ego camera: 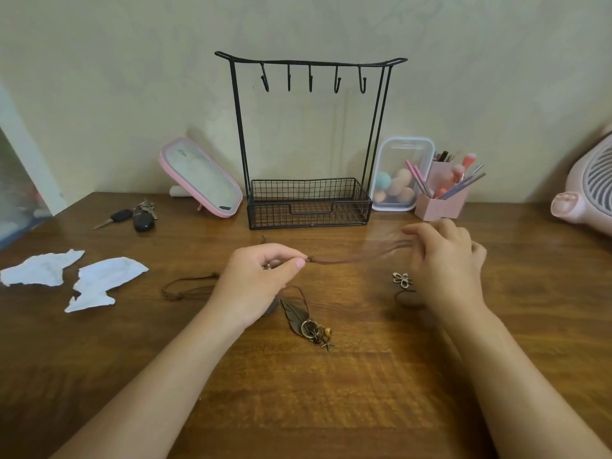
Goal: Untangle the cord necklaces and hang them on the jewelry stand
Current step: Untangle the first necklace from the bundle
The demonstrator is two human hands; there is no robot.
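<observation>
Left grip pinched shut, thumb and forefinger on a knot of brown cord; right grip at 3 o'clock from it, fingers curled loosely about the blurred far end of the same strands, closure hard to tell. Cord stretched between both, above the desk.

Left to right across the desk: two torn white paper scraps at 9 o'clock from the left grip. One bunch of keys with two black fobs at 11 o'clock. One pink-framed mirror tilted against the wall. One dark cord loop lying flat just beside the left wrist. One black wire jewelry stand at 12 o'clock, five bare hooks on its top bar, one mesh basket at its base. One feather pendant with rings, a bead and a small star, at 6 o'clock from the left grip, cord attached. One flower charm on the desk, touching the right grip's edge. One clear box of sponges, one pink brush holder, one pink fan at far 3 o'clock.
</observation>
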